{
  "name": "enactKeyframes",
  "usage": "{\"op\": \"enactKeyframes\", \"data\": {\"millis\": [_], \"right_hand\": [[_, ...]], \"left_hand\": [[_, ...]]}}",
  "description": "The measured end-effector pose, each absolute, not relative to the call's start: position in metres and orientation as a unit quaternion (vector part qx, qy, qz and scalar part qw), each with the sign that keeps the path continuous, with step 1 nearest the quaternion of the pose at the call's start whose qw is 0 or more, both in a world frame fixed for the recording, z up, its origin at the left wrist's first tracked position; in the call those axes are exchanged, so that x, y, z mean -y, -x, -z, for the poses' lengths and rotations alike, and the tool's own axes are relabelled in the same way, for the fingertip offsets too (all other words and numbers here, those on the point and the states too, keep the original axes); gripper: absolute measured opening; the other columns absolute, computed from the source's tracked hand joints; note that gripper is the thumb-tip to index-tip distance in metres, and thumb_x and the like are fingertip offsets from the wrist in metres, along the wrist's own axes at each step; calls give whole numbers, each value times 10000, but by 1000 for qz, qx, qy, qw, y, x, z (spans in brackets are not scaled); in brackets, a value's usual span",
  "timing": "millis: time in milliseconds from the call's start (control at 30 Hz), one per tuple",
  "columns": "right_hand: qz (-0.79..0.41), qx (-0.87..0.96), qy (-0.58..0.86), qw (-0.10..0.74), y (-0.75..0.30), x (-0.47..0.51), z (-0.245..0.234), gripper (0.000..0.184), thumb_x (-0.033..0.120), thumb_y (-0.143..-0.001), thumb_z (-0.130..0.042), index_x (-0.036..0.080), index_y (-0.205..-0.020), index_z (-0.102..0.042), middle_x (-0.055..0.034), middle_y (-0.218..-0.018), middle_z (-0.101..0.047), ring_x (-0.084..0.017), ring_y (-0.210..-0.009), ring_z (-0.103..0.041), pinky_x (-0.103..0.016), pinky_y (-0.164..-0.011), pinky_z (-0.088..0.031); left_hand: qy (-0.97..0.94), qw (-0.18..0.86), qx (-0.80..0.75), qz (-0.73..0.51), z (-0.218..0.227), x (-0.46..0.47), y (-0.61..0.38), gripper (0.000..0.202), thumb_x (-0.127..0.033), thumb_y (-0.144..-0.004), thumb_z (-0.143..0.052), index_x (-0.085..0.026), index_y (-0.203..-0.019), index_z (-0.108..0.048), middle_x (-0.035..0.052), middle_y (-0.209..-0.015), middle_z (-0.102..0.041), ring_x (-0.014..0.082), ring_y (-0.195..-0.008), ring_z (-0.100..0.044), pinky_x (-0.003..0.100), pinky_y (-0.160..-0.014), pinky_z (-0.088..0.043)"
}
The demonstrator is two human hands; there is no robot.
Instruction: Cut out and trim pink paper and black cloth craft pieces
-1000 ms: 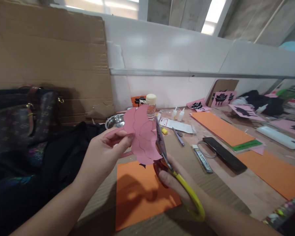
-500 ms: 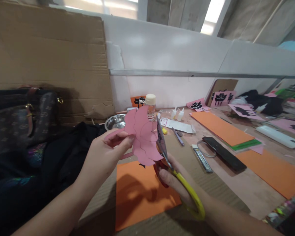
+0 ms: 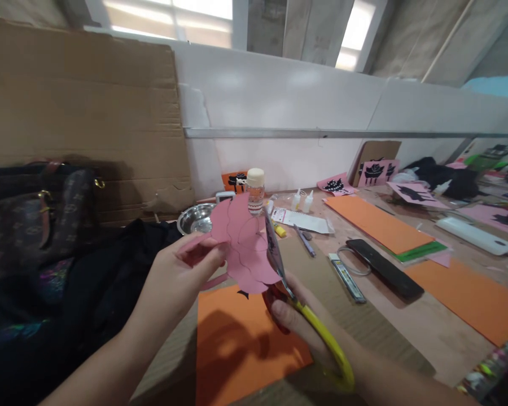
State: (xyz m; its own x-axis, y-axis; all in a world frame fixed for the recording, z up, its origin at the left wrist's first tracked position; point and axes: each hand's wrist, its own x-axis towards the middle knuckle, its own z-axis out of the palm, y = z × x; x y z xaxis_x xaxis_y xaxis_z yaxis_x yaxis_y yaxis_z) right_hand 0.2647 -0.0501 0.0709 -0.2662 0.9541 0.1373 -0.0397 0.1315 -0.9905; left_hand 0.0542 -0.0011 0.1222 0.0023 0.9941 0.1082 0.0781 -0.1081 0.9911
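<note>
My left hand (image 3: 190, 270) pinches a pink paper cut-out (image 3: 241, 242) between thumb and fingers. Curved petal-like lines are drawn on the paper, and its outer edge is scalloped. In my right hand (image 3: 300, 316) is a pair of scissors (image 3: 328, 332) with yellow and red handles, the fingers wrapped through them. The blades point up and away along the paper's right edge; I cannot tell whether they touch it. Below both hands an orange sheet (image 3: 232, 361) lies on the table, with a small black shape showing at its top edge.
A metal bowl (image 3: 195, 219) and a cream-capped bottle (image 3: 255, 189) stand behind the paper. To the right lie a lead case (image 3: 347, 277), a black power bank (image 3: 385, 269) and orange sheets (image 3: 376, 225). Dark cloth (image 3: 110, 282) and a handbag (image 3: 17, 214) are at left.
The view has tilted slightly, so everything sits a little lower in the picture. Both hands keep their grip on the paper and the scissors, with little other movement.
</note>
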Motion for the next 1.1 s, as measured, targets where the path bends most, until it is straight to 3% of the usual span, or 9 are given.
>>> {"op": "enactKeyframes", "data": {"millis": [167, 267, 400, 633, 933, 1100], "right_hand": [[-515, 601, 402, 460, -265, 51, -77, 433, 563, -923, -628, 244, -1216, -621, -118, -1178, -678, -280, -1070, -626, -391, -939, -518], [-499, 616, 403, 457, -265, 50, -77, 430, 563, -937, -607, 228, -1207, -613, -120, -1163, -679, -266, -1037, -634, -380, -929, -526], [-514, 616, 397, 446, -266, 50, -75, 439, 575, -937, -599, 216, -1190, -608, -80, -998, -654, -222, -899, -616, -325, -824, -532], [-511, 598, 414, 457, -267, 50, -71, 453, 622, -916, -603, 208, -1098, -617, -52, -909, -602, -202, -817, -555, -315, -769, -498], [-543, 572, 409, 459, -266, 51, -72, 444, 594, -904, -651, 249, -1182, -617, -84, -1102, -646, -257, -1055, -589, -394, -963, -482], [-548, 571, 408, 455, -266, 51, -62, 465, 643, -896, -627, 220, -1088, -607, -65, -1021, -599, -212, -938, -559, -364, -900, -482]], "left_hand": [[-545, 448, -487, -515, -122, -2, -56, 234, -428, -742, -807, -223, -720, -697, -13, -739, -685, 153, -708, -665, 201, -616, -567], [-553, 444, -471, -524, -119, -4, -57, 249, -434, -726, -815, -217, -691, -696, -14, -690, -667, 135, -652, -626, 198, -607, -549], [-559, 454, -467, -512, -116, -4, -55, 288, -473, -754, -800, -219, -676, -688, -3, -679, -670, 149, -656, -626, 213, -584, -545], [-583, 438, -454, -512, -113, -6, -53, 256, -458, -794, -789, -232, -712, -700, -15, -700, -682, 147, -687, -641, 236, -662, -554], [-598, 412, -454, -517, -115, -9, -53, 276, -478, -775, -797, -229, -685, -715, -10, -671, -692, 134, -644, -637, 194, -609, -526], [-573, 450, -444, -522, -119, -7, -52, 306, -496, -773, -802, -225, -669, -704, -10, -668, -679, 130, -637, -622, 193, -610, -544]]}}
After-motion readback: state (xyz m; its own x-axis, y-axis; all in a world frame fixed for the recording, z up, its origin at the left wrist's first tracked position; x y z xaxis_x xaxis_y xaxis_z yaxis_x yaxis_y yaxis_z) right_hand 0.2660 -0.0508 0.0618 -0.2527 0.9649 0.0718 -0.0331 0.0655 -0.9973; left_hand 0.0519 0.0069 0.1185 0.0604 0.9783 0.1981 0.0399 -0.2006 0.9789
